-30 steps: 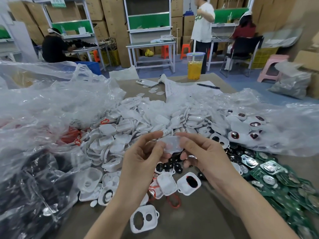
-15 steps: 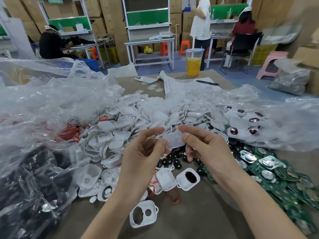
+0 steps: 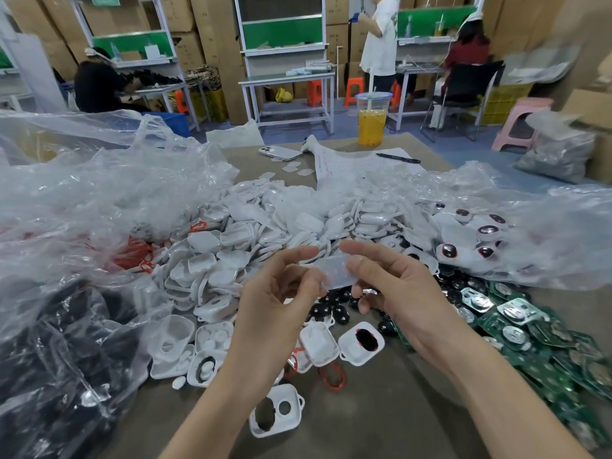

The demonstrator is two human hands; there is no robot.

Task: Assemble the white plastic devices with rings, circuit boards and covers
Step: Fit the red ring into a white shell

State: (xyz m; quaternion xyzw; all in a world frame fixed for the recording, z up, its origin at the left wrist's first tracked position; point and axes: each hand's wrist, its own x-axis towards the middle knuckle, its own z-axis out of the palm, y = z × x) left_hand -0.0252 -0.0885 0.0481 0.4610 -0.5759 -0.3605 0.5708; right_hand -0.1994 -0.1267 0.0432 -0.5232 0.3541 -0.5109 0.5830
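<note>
My right hand [image 3: 400, 286]: pinches the right end of a cover [image 3: 334, 270], thumb on its near face and forefinger stretched over the top.
My left hand [image 3: 275, 299]: fingers curled, thumb and forefinger closed on the cover's left end, as far as the blur lets me tell.
Cover's place: held up between both hands, above the heap and clear of the worktop [image 3: 381, 419].
Long axis: runs left to right from one hand to the other, and both hands are equally close to it.
Cover's look: small, flat, milky and half see-through with rounded corners; any finer detail is smeared.
Just below: an open white shell [image 3: 361, 342] with a dark part seated in it, lying towards my right wrist. I judge it the likely seat for the cover.
Beside it: red rings [image 3: 332, 376] loose on the worktop.
Nearest me: a white frame [image 3: 276, 415] with two holes.
Right: green circuit boards [image 3: 516, 326] spread in a drift.
Beyond: a heap of white shells [image 3: 265, 233] spilling from clear bags.
</note>
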